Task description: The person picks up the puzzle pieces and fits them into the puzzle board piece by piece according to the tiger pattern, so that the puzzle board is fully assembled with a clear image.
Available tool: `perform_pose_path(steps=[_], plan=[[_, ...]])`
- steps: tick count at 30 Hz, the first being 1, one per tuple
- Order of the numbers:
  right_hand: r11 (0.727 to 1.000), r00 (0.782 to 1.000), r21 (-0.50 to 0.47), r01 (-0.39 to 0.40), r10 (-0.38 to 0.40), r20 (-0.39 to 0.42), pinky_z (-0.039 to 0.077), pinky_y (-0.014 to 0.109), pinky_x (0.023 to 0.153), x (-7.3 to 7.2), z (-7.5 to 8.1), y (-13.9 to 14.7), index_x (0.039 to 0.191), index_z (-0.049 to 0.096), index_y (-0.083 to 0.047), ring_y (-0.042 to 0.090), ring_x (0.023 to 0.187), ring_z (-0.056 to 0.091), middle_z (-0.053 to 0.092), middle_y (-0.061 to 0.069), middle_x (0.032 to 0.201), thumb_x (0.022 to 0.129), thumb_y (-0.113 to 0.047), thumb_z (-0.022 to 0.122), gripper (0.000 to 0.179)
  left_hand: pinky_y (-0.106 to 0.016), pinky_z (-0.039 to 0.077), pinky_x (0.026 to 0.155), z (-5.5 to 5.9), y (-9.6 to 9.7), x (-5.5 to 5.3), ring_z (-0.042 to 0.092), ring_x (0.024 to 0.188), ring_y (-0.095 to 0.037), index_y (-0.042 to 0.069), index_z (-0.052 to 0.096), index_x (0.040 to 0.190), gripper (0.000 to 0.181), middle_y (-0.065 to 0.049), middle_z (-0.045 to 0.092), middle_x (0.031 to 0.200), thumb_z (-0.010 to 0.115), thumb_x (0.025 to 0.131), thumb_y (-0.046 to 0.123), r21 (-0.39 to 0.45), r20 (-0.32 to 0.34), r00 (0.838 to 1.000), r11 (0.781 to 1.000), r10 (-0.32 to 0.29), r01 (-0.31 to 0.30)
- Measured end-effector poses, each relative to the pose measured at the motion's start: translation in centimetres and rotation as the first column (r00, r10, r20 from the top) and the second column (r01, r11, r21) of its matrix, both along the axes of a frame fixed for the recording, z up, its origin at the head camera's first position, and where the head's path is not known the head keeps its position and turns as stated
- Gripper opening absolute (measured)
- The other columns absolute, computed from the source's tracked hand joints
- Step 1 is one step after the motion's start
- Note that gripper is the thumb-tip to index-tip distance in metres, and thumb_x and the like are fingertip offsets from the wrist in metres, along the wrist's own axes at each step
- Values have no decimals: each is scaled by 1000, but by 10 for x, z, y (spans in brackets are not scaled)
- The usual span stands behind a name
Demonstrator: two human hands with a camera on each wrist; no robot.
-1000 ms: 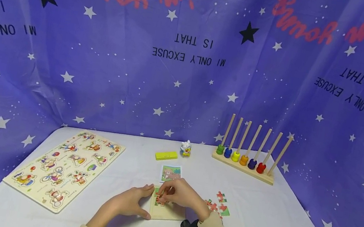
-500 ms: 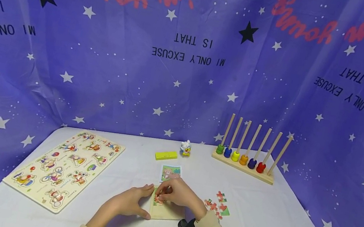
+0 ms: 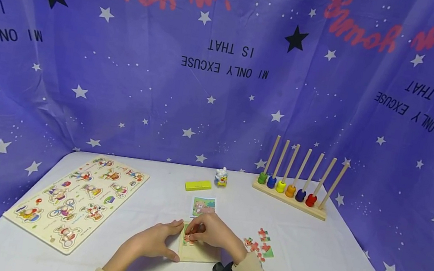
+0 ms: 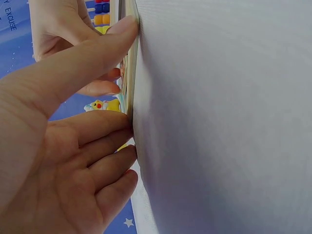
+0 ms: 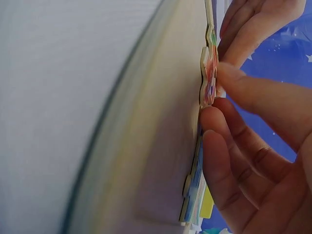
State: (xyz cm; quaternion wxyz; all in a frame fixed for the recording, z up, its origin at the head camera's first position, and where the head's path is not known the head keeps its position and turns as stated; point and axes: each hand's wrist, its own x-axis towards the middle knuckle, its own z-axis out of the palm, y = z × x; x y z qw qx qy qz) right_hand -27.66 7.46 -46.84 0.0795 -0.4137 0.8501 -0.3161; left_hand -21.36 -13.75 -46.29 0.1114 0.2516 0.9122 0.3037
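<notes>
In the head view my left hand (image 3: 153, 240) rests along the left side of a small wooden puzzle tray (image 3: 204, 257). Its thumb and fingertips touch the tray's edge near the two left corners, as the left wrist view also shows. Over the tray's upper left part, my right hand (image 3: 212, 230) pinches a reddish jigsaw piece (image 5: 209, 73) between thumb and fingers, down against the tray. Other pieces with a blue part (image 5: 194, 183) lie in the tray beside it, partly hidden by the hand. Several loose jigsaw pieces (image 3: 266, 249) lie to the right.
Behind the tray lies a picture card (image 3: 204, 205). Farther back are a yellow block (image 3: 198, 185) and a small toy figure (image 3: 221, 177). A wooden peg board (image 3: 80, 201) lies at left. A bead rack (image 3: 289, 199) stands back right, before a purple starry cloth (image 3: 188, 102).
My right hand has shifted slightly left, and the piece under it shows less now. The left hand and the tray have stayed put.
</notes>
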Motion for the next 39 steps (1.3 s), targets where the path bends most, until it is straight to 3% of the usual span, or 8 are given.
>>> perform_pose_path(steps=[11, 39], plan=[[999, 999, 39, -28, 29, -16, 49, 14, 64, 4, 4, 3, 98, 74, -12, 6, 72, 58, 67, -8, 86, 75, -11, 83, 24, -53, 28, 111, -1, 0, 0, 33, 137, -41, -9, 42, 139, 92, -21, 34, 150, 83, 71, 37, -11, 0, 1000, 1000, 1, -1], [998, 999, 56, -21, 22, -27, 49, 13, 65, 7, 4, 4, 96, 74, -12, 6, 74, 60, 68, -8, 88, 75, -11, 83, 23, -53, 28, 111, -1, 0, -1, 33, 136, -41, -9, 42, 139, 92, -21, 34, 150, 83, 71, 36, -17, -5, 1000, 1000, 0, 0]])
